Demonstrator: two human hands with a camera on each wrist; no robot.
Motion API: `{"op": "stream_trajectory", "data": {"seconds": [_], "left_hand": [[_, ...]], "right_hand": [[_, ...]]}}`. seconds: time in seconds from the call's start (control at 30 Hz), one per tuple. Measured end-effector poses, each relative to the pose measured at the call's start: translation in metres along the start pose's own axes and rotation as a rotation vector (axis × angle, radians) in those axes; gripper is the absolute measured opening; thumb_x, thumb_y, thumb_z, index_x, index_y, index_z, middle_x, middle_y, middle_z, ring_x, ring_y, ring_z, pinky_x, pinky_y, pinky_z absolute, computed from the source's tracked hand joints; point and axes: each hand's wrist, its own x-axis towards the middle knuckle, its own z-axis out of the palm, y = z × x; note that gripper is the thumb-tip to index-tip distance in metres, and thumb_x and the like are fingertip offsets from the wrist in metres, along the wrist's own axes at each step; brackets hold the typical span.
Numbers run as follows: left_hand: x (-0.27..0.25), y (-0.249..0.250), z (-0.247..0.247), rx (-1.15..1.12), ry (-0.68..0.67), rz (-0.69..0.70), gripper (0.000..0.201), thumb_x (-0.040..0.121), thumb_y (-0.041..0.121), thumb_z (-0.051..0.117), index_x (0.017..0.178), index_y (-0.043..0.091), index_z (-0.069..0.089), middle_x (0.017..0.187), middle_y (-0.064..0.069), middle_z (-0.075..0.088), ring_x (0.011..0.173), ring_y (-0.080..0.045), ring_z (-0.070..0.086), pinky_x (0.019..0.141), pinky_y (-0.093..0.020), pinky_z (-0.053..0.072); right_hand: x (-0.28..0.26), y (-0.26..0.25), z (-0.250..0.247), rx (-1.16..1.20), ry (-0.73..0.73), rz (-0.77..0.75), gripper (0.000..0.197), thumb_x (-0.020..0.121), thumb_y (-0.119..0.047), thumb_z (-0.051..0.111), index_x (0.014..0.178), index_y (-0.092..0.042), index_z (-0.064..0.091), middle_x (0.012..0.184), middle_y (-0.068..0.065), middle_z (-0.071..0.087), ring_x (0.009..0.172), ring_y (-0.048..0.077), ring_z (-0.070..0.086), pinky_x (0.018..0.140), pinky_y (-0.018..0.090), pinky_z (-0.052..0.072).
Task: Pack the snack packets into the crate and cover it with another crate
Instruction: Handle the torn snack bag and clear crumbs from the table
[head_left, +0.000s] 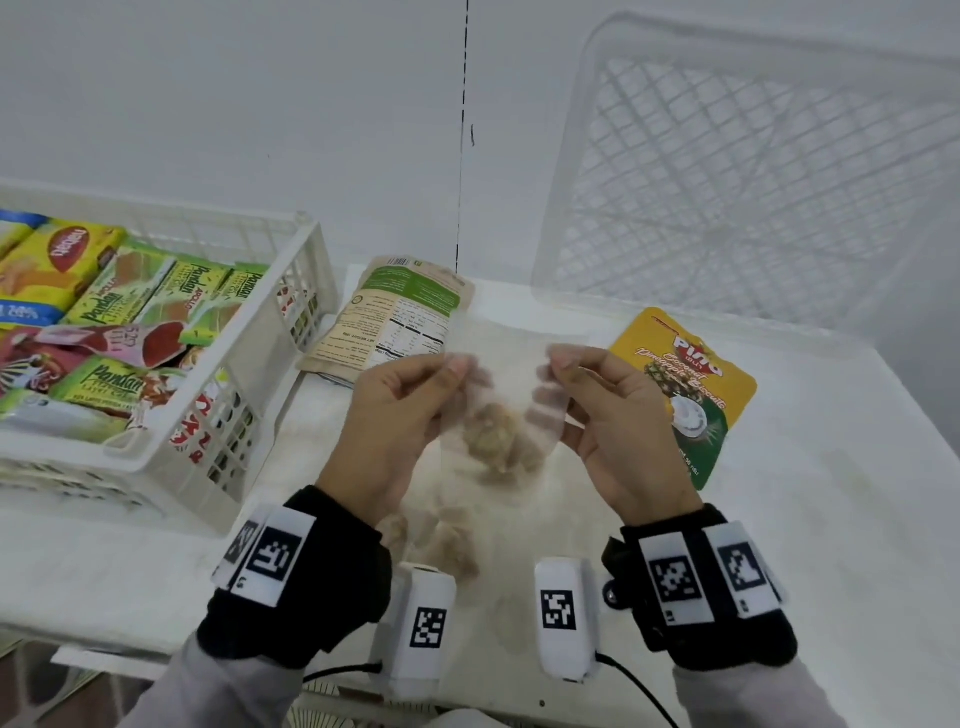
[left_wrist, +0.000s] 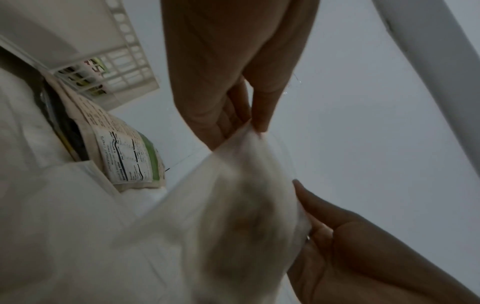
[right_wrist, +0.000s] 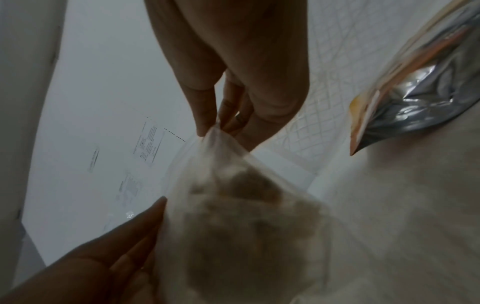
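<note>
Over the middle of the table hangs a clear plastic bag (head_left: 498, 441) with brown snack pieces inside. My left hand (head_left: 454, 371) pinches its upper left corner and my right hand (head_left: 558, 364) pinches its upper right corner. The left wrist view shows the left hand (left_wrist: 253, 125) pinching the blurred bag (left_wrist: 233, 205). In the right wrist view, the right hand (right_wrist: 213, 129) pinches the bag (right_wrist: 246, 216). A white crate (head_left: 291, 291) at the left holds several snack packets. A second, empty white crate (head_left: 753, 182) leans on the wall at the back right.
A beige and green pouch (head_left: 400, 317) lies back side up beside the filled crate. A yellow pineapple biscuit pouch (head_left: 691, 384) lies on the white table (head_left: 831, 493) right of my hands. Both pouches are close behind the bag.
</note>
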Motion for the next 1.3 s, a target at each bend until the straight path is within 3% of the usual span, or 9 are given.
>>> {"op": "stream_trajectory", "data": {"seconds": [0.1, 0.23, 0.33, 0.6, 0.87, 0.93, 1.03, 1.2, 1.3], "left_hand": [[0.004, 0.000, -0.009, 0.014, 0.050, 0.014, 0.019, 0.076, 0.018, 0.063, 0.088, 0.003, 0.068, 0.077, -0.010, 0.072, 0.072, -0.016, 0.068, 0.075, -0.029, 0.057], [0.007, 0.001, -0.013, 0.036, 0.086, 0.012, 0.007, 0.083, 0.012, 0.062, 0.086, 0.008, 0.066, 0.075, -0.002, 0.071, 0.067, -0.016, 0.070, 0.066, -0.028, 0.059], [0.008, 0.003, -0.014, 0.060, 0.100, 0.018, 0.007, 0.079, 0.016, 0.065, 0.083, 0.011, 0.066, 0.072, 0.001, 0.072, 0.062, -0.015, 0.070, 0.058, -0.024, 0.056], [0.010, 0.001, -0.014, 0.065, 0.103, 0.007, 0.006, 0.085, 0.010, 0.060, 0.081, 0.008, 0.065, 0.068, 0.001, 0.071, 0.064, -0.012, 0.069, 0.064, -0.022, 0.057], [0.008, -0.001, -0.002, 0.147, 0.100, 0.035, 0.016, 0.094, 0.004, 0.049, 0.081, 0.004, 0.058, 0.068, -0.005, 0.061, 0.058, -0.006, 0.064, 0.066, -0.020, 0.055], [0.008, -0.002, -0.001, 0.138, 0.106, 0.019, 0.017, 0.095, 0.007, 0.047, 0.081, 0.004, 0.056, 0.069, -0.004, 0.058, 0.057, -0.005, 0.063, 0.065, -0.020, 0.056], [0.007, -0.004, -0.003, 0.105, 0.111, 0.005, 0.013, 0.094, 0.008, 0.051, 0.084, 0.004, 0.058, 0.068, -0.003, 0.062, 0.059, -0.007, 0.064, 0.064, -0.020, 0.056], [0.006, -0.006, -0.003, 0.109, 0.045, 0.012, 0.005, 0.085, 0.002, 0.060, 0.083, 0.004, 0.064, 0.064, 0.001, 0.068, 0.062, -0.009, 0.064, 0.072, -0.023, 0.057], [0.006, -0.007, -0.003, 0.148, 0.028, 0.021, 0.003, 0.084, 0.004, 0.062, 0.086, 0.003, 0.065, 0.066, 0.001, 0.070, 0.061, -0.008, 0.065, 0.066, -0.020, 0.057]], "right_hand": [[0.000, 0.005, 0.000, -0.023, 0.020, -0.004, 0.007, 0.078, -0.015, 0.065, 0.081, -0.009, 0.067, 0.074, 0.004, 0.071, 0.063, 0.013, 0.066, 0.060, 0.029, 0.058], [0.000, 0.008, 0.002, -0.036, 0.011, 0.011, 0.013, 0.090, -0.007, 0.055, 0.087, -0.004, 0.067, 0.077, 0.006, 0.073, 0.068, 0.016, 0.069, 0.060, 0.028, 0.058], [0.000, 0.007, 0.002, -0.052, 0.014, 0.011, 0.011, 0.087, -0.008, 0.058, 0.085, -0.004, 0.068, 0.077, 0.005, 0.072, 0.067, 0.017, 0.069, 0.059, 0.028, 0.057], [0.004, 0.008, -0.003, -0.026, 0.031, -0.030, 0.009, 0.068, -0.017, 0.068, 0.071, -0.011, 0.075, 0.074, 0.006, 0.071, 0.067, 0.012, 0.067, 0.059, 0.029, 0.056], [0.001, 0.016, 0.002, -0.071, 0.065, -0.124, 0.014, 0.084, -0.004, 0.062, 0.073, -0.008, 0.069, 0.070, 0.004, 0.069, 0.064, 0.010, 0.062, 0.060, 0.028, 0.056], [0.000, 0.015, 0.003, -0.094, 0.040, -0.118, 0.011, 0.082, -0.005, 0.065, 0.073, -0.010, 0.071, 0.071, 0.005, 0.069, 0.063, 0.010, 0.062, 0.060, 0.029, 0.057], [0.001, 0.012, 0.002, -0.125, 0.004, -0.084, 0.003, 0.075, -0.007, 0.070, 0.074, -0.009, 0.071, 0.071, 0.007, 0.068, 0.061, 0.012, 0.062, 0.059, 0.028, 0.056], [0.003, 0.015, -0.001, -0.203, -0.020, -0.081, 0.006, 0.082, -0.003, 0.065, 0.077, -0.006, 0.068, 0.069, 0.004, 0.068, 0.060, 0.009, 0.061, 0.058, 0.026, 0.056], [0.004, 0.018, -0.002, -0.238, -0.022, -0.107, 0.009, 0.084, -0.004, 0.062, 0.077, -0.005, 0.066, 0.068, 0.001, 0.065, 0.059, 0.006, 0.059, 0.058, 0.024, 0.056]]}}
